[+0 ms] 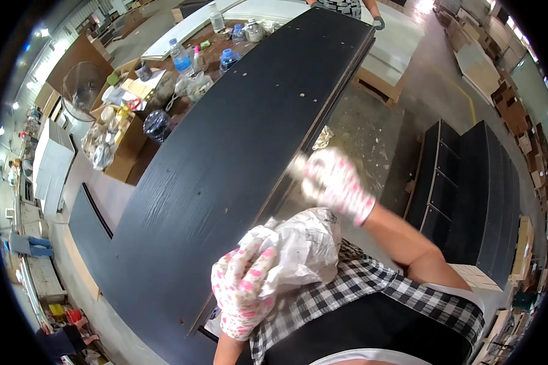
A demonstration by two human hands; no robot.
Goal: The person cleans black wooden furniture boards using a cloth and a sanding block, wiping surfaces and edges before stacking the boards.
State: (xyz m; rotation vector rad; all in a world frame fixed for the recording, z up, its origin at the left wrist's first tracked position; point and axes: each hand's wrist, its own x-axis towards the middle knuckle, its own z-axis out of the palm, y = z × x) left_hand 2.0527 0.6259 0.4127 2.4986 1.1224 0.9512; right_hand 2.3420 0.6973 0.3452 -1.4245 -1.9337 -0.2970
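The left hand (243, 291), in a white glove with pink flowers, has its grip clamped on a crumpled white rag (301, 246), smudged with dark marks, held close to the body just off the near edge of the long black board (225, 164). The right hand (333, 182), in a matching glove, is raised at the board's right-hand edge; it is blurred, so whether its fingers are apart or together, and whether they pinch anything, I cannot tell. It looks to be at or just above the thin side face of the board rather than its broad top.

As a judgement, the edge is being wiped or rubbed, and the work seems partway along: the hand stands about mid-length, with a long run of edge beyond it toward the far end (where another person's gloved hand (379, 23) rests on the pale panels). The rag's stains suggest some wiping is done; the top shows a few pale specks.

Further out, the cluttered desk (141, 149) carries water bottles (180, 58), bags and cardboard boxes, and finished black cabinets (469, 188) stand on the floor to the right.
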